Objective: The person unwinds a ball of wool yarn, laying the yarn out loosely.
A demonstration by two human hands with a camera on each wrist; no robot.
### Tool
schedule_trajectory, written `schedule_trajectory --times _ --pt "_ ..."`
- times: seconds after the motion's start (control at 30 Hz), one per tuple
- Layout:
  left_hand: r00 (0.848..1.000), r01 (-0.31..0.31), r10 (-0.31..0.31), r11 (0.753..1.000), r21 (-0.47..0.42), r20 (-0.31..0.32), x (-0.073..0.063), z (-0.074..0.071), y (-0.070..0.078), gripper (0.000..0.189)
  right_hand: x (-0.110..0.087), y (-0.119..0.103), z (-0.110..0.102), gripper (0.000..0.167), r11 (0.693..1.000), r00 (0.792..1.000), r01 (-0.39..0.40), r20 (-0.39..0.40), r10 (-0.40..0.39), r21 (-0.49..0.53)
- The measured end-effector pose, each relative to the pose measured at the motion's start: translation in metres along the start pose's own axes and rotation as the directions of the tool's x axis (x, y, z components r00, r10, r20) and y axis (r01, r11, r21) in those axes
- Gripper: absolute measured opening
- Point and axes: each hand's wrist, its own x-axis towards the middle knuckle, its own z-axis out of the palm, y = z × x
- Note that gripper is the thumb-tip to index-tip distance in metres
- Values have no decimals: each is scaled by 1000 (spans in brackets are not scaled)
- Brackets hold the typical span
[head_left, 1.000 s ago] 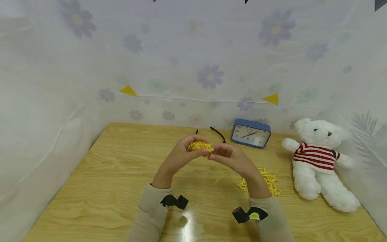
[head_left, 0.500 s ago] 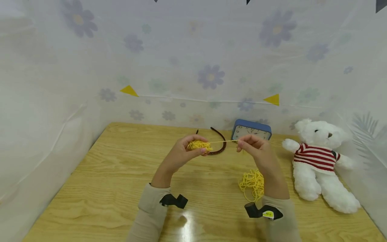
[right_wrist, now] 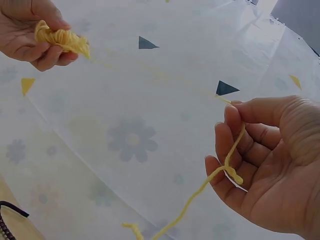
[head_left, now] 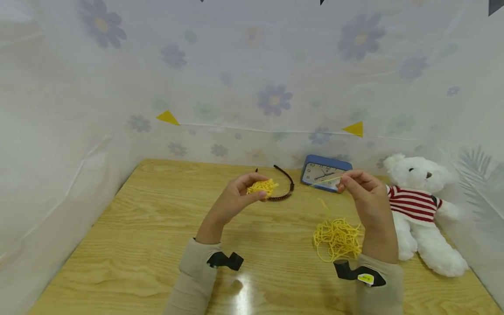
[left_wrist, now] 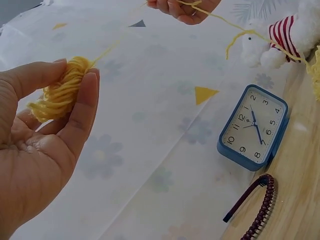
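Observation:
My left hand [head_left: 236,197] grips a small wound bundle of yellow yarn [left_wrist: 65,90] between thumb and fingers, above the table. Off to the right, my right hand [head_left: 368,197] pinches a single yarn strand [right_wrist: 227,101] between thumb and forefinger. This strand runs back toward the bundle and looks faint in the right wrist view. Its other part crosses the curled fingers of the right hand and hangs down past them. Below, on the table, lies a loose heap of yellow yarn [head_left: 337,239], left of my right forearm.
Behind the hands a blue alarm clock [head_left: 324,175] stands at the table's back edge. A dark beaded headband [head_left: 290,189] lies left of it. At the right sits a white teddy bear [head_left: 417,175] in a striped shirt, partly behind my right hand. The wooden table [head_left: 157,227] meets a flowered curtain.
My right hand has left the bundle and moved rightward, drawing a strand out with it. The left hand stays nearly in place. More of the headband and yarn heap now shows.

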Motion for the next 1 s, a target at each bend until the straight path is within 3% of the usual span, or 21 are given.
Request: schedule_trajectory --times 0.13,0.23,0.3,0.43,0.5,0.57,0.63,0.8,0.9,1.0 --pt "1000 -6 6 1000 -25 -20 -1 -3 -1 38 -2 -4 -8 22 999 998 24 -59 -21 46" --pt "1000 -8 8 1000 -16 -19 -3 -5 -1 38 -4 -8 -15 20 992 988 44 -154 -25 118" --pt "1000 -12 12 1000 3 -12 -3 -6 -1 38 -4 -11 -20 17 982 969 68 -245 -24 175" --pt "1000 -13 13 1000 25 -1 -3 -7 -1 39 -5 -15 -28 11 960 911 141 -411 -31 241" --pt "1000 -8 8 1000 30 -2 -2 -7 -1 41 -6 -16 -31 11 946 891 178 -452 -39 270" --pt "1000 -1 1 999 32 -3 -2 -8 -1 42 -7 -17 -35 13 936 886 203 -461 -50 289" --pt "1000 5 -5 999 35 -6 -2 -8 -1 42 -8 -16 -38 14 922 896 217 -439 -59 320" --pt "1000 8 -8 999 53 -13 -3 -8 -3 37 -10 -13 -44 21 963 962 138 -264 -74 232" --pt "1000 -5 6 998 62 -8 -3 -7 -4 34 -13 -10 -48 24 994 993 34 -115 -22 105" --pt "1000 -21 21 998 59 2 -2 -4 -3 33 -14 -6 -48 22 993 996 -85 -16 83 -81"
